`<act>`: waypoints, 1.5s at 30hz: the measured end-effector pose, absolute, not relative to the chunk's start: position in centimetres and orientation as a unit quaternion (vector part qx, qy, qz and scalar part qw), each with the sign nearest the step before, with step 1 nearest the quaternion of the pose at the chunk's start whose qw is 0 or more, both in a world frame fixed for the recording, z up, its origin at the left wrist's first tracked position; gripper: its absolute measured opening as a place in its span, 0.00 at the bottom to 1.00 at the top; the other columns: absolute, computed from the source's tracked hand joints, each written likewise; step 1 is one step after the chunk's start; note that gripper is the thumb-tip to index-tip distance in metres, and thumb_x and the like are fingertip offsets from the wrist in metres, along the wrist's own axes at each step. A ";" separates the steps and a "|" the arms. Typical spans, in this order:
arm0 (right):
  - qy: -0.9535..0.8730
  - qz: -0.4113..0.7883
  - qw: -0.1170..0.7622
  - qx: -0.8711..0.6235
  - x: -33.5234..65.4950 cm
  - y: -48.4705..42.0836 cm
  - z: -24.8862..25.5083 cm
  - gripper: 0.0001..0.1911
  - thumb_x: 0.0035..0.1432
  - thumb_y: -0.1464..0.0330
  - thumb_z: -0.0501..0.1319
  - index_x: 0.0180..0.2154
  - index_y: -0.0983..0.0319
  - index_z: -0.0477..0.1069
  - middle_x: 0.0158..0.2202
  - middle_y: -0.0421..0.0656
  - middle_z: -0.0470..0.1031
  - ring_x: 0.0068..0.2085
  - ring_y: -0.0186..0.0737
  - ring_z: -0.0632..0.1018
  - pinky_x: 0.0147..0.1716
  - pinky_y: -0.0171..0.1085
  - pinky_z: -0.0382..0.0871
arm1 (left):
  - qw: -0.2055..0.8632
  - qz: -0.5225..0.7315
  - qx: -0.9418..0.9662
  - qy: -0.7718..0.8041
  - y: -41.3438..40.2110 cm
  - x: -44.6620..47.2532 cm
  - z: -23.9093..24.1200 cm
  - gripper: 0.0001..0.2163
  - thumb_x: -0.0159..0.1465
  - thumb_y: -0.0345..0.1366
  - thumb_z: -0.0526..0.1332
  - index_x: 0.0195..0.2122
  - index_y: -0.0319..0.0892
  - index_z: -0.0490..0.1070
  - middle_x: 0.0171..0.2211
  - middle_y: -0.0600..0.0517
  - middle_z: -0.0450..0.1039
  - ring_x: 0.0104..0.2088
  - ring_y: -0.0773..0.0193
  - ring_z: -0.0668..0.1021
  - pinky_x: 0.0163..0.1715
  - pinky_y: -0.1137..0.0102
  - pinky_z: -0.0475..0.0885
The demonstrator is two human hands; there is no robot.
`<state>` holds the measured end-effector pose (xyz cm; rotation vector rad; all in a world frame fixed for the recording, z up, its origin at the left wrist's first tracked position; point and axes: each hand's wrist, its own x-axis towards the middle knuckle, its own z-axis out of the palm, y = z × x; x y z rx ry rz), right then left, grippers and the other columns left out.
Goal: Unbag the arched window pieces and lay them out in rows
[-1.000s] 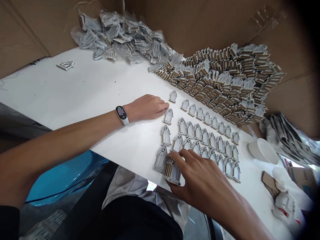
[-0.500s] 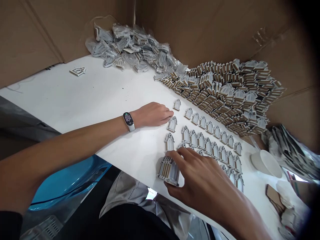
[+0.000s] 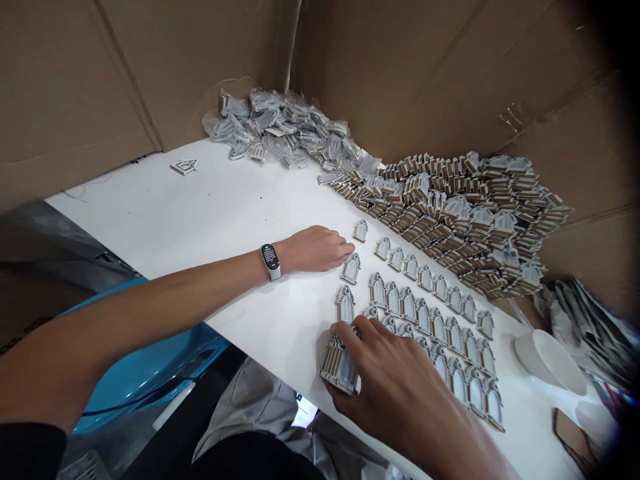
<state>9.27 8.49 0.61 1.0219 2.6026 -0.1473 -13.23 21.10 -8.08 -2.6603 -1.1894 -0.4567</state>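
Observation:
My left hand point(image 3: 320, 248) rests on the white table with its fingers curled together. Its fingertips are beside a small arched window-shaped piece point(image 3: 351, 268), and whatever they may hold is hidden. My right hand point(image 3: 395, 373) grips a short stack of the same arched pieces point(image 3: 336, 360) near the table's front edge, thumb in front and fingers over the top. Just behind that stack stands one more arched piece point(image 3: 345, 304). Rows of white-and-brown arched pieces point(image 3: 423, 315) lie to the right, partly covered by my right hand.
A large heap of stacked arched pieces point(image 3: 450, 220) lines the cardboard wall point(image 3: 425, 73). Plastic-bagged pieces point(image 3: 285, 127) lie in the back corner, and a single piece point(image 3: 185, 167) lies at far left. A white bowl point(image 3: 550, 360) stands at right. A blue stool point(image 3: 130, 380) is below the table.
The camera view has shifted, so everything sits slightly lower and further right. Both hands keep nearly the same pose, the right still on the stack.

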 end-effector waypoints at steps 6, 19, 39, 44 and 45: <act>0.913 -0.070 0.196 0.351 9.3 8.5 1.0 0.23 0.52 0.72 0.64 0.51 0.56 0.69 0.48 0.47 0.75 0.49 0.58 0.79 0.32 0.45 0.64 | 0.078 -0.178 -0.897 -0.398 21.0 -13.3 -7.9 0.09 0.77 0.32 0.55 0.43 0.41 0.75 0.35 0.47 0.81 0.36 0.58 0.80 0.34 0.62 0.66; 0.903 -0.085 0.229 0.354 8.9 8.5 1.2 0.29 0.50 0.75 0.67 0.54 0.56 0.68 0.50 0.49 0.75 0.51 0.60 0.79 0.34 0.47 0.68 | 0.078 -0.157 -0.899 -0.401 21.0 -13.3 -7.8 0.09 0.77 0.32 0.54 0.44 0.41 0.74 0.36 0.47 0.81 0.37 0.58 0.80 0.35 0.63 0.66; 0.906 -0.078 0.243 0.339 8.2 8.7 1.8 0.26 0.47 0.77 0.65 0.50 0.57 0.70 0.46 0.47 0.78 0.47 0.57 0.81 0.33 0.45 0.68 | 0.044 -0.160 -0.894 -0.416 21.0 -13.3 -7.7 0.12 0.78 0.35 0.51 0.45 0.42 0.75 0.36 0.46 0.81 0.36 0.58 0.80 0.35 0.63 0.66; 0.903 -0.084 0.262 0.331 7.9 8.8 2.1 0.26 0.48 0.79 0.64 0.50 0.57 0.71 0.47 0.48 0.78 0.48 0.57 0.81 0.32 0.44 0.68 | -0.070 -0.216 -0.872 -0.434 20.9 -13.6 -7.8 0.12 0.77 0.36 0.52 0.44 0.44 0.76 0.35 0.50 0.80 0.33 0.61 0.79 0.33 0.65 0.65; 0.905 -0.080 0.261 0.327 8.0 8.8 2.0 0.26 0.48 0.79 0.64 0.50 0.57 0.71 0.47 0.48 0.78 0.48 0.57 0.81 0.31 0.43 0.68 | -0.094 -0.225 -0.866 -0.438 20.9 -13.6 -7.8 0.12 0.77 0.36 0.53 0.44 0.44 0.76 0.34 0.51 0.80 0.32 0.61 0.78 0.33 0.66 0.64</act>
